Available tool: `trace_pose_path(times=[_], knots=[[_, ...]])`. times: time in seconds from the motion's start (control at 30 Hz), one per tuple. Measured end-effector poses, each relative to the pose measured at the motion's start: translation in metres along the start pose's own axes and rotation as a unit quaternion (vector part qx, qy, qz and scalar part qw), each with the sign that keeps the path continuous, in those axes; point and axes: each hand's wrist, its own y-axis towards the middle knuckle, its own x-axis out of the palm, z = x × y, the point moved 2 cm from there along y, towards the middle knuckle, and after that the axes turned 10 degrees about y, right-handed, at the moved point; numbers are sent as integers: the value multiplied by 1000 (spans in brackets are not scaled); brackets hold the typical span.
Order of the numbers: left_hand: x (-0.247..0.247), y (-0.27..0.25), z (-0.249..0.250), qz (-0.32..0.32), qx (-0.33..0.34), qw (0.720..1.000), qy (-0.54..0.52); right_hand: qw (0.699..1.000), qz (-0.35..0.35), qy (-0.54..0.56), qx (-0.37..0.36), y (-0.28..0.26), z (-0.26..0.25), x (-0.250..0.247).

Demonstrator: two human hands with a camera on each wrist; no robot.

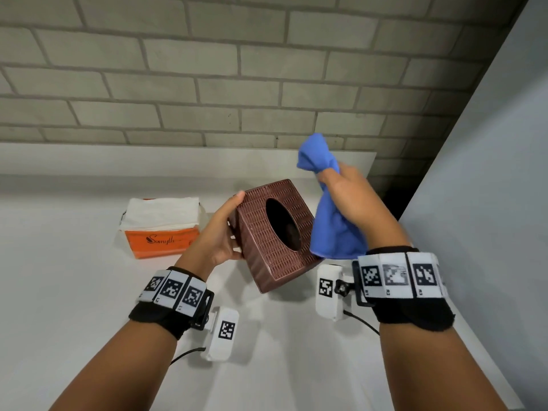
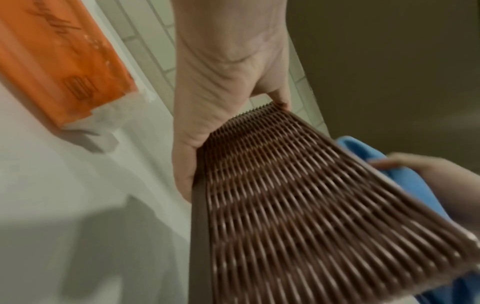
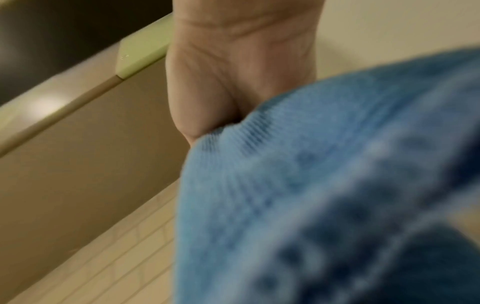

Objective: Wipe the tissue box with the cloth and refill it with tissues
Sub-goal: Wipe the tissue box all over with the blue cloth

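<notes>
A brown woven tissue box [image 1: 275, 232] with a dark oval opening is tilted up off the white counter [image 1: 74, 292]. My left hand [image 1: 221, 229] grips its left side, thumb on the top edge; the left wrist view shows the same box [image 2: 311, 205] against my left palm [image 2: 221, 92]. My right hand [image 1: 347, 197] grips a bunched blue cloth [image 1: 332, 229] just right of the box, one end sticking up and the other hanging by the box's right edge. The cloth [image 3: 324, 185] fills the right wrist view below the right hand [image 3: 233, 72]. An orange tissue pack [image 1: 163, 223] lies left of the box.
A grey brick wall [image 1: 207, 69] rises behind the counter. A light panel [image 1: 489, 173] stands along the right side. The tissue pack [image 2: 59, 65] also shows at the left wrist view's upper left.
</notes>
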Motion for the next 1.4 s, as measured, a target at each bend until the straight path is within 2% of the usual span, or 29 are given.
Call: trace_pose_path(times=[0.1, 0.13, 0.27, 0.57, 0.67, 0.77, 0.83, 1.03, 1.13, 1.27, 1.33, 1.4], knots=[[12, -3, 3, -3, -3, 1000, 8, 985, -122, -122, 8, 4, 7, 37], [15, -5, 4, 1, -4, 1000, 3, 976, -142, -167, 7, 3, 13, 49], [17, -11, 5, -1, -13, 1000, -22, 946, -124, -297, -44, -5, 29, 73], [11, -11, 0, 27, 12, 998, -50, 922, -156, -338, -110, -32, 24, 100], [13, -9, 1, 29, 28, 998, -51, 938, -103, -318, -86, -21, 24, 95], [17, -9, 3, 24, 40, 997, -67, 964, -30, -264, -13, 0, 30, 80], [19, -9, 2, 32, 39, 995, -85, 973, -29, -229, 29, 6, 33, 75], [28, -8, 1, 22, 62, 990, -128, 957, -92, -270, -48, -5, 28, 96], [24, -9, 0, 26, 61, 986, -152, 961, -45, -270, -28, -1, 34, 84], [18, -14, 4, 89, 65, 977, -182, 980, 23, -167, 102, 0, 44, 61], [19, -13, 4, 96, 70, 973, -199, 987, 43, -86, 132, 0, 48, 59], [22, -14, 2, 74, 79, 972, -210, 990, 47, -13, 132, -1, 47, 58]])
